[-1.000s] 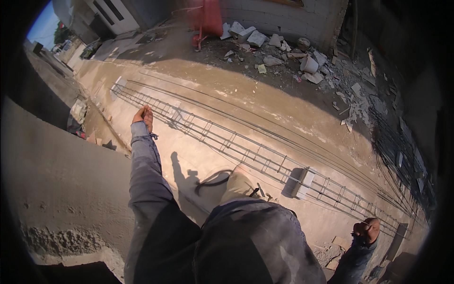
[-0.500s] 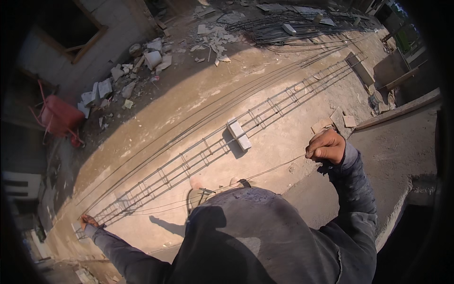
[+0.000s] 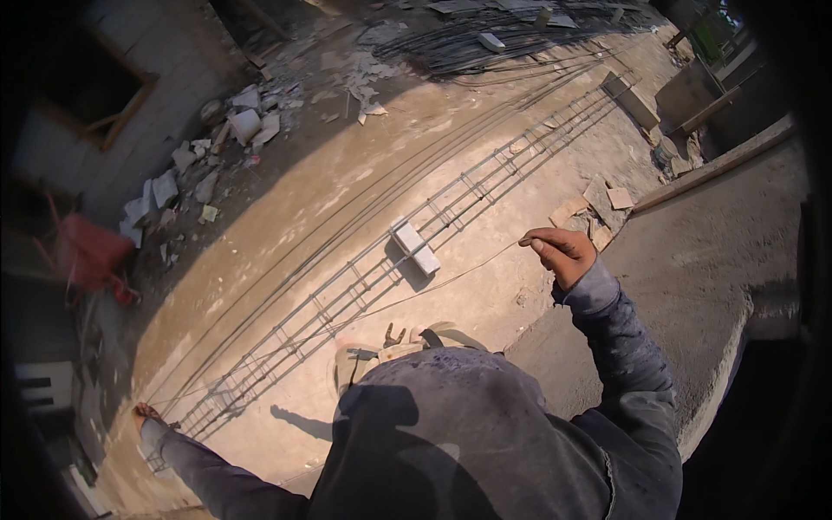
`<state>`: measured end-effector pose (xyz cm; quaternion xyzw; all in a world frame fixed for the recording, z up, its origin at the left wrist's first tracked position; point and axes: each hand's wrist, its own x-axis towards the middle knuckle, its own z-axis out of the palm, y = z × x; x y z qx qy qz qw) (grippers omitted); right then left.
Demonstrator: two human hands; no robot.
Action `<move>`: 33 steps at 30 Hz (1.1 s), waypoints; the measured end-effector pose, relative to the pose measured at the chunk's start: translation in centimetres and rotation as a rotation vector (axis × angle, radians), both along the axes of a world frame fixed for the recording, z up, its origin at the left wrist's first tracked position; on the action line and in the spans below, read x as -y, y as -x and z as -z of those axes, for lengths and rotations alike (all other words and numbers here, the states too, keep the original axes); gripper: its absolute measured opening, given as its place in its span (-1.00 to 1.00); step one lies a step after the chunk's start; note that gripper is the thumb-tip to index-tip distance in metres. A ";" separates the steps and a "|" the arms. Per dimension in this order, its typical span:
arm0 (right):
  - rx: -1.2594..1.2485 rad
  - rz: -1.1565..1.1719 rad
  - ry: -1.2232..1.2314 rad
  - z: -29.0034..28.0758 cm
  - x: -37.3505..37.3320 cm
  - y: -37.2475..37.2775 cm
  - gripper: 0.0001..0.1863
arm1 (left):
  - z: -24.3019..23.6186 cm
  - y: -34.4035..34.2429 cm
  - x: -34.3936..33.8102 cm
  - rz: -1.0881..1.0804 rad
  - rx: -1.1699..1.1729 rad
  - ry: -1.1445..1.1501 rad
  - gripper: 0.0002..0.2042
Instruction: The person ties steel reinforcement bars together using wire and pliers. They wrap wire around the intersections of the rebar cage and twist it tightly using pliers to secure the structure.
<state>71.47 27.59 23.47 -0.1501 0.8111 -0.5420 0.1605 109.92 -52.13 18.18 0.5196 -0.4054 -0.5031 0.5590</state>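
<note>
Grey steel runs across the whole middle of the frame: a long rebar cage (image 3: 364,282) lies on the sandy ground (image 3: 286,208), stretching from the lower left to the upper right, with loose bars alongside it on its upper side. A pale block (image 3: 414,247) sits on the cage near the centre.

The person stands over it with both arms flung wide, dark sleeves coming out from the bottom of the frame. The right hand (image 3: 562,254), right of centre, is curled with thumb and fingers pressed together on a thin wire (image 3: 451,276). That wire runs from the pinch down and leftward, crossing the ground just below the block toward the cage. The left hand (image 3: 147,418) is far off at the lower left edge, beside the end of the cage; it is small and bent by the lens, and I cannot tell whether it grips anything or how its fingers lie.

Sandalled feet (image 3: 390,347) show just above the person's dark jacket, at lower centre, near the cage.

Around the work: a heap of broken pale rubble (image 3: 204,165) at the upper left, a red wheelbarrow (image 3: 87,256) at the left edge, a tangle of dark bars (image 3: 485,39) at the top, flat scraps of board (image 3: 598,204) right of the hand, and a raised concrete slab (image 3: 711,260) on the right.
</note>
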 end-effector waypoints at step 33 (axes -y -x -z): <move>0.247 -0.348 -0.094 11.9 12.9 -7.6 -0.80 | 8.4 20.4 -42.6 1.793 0.708 0.165 -0.77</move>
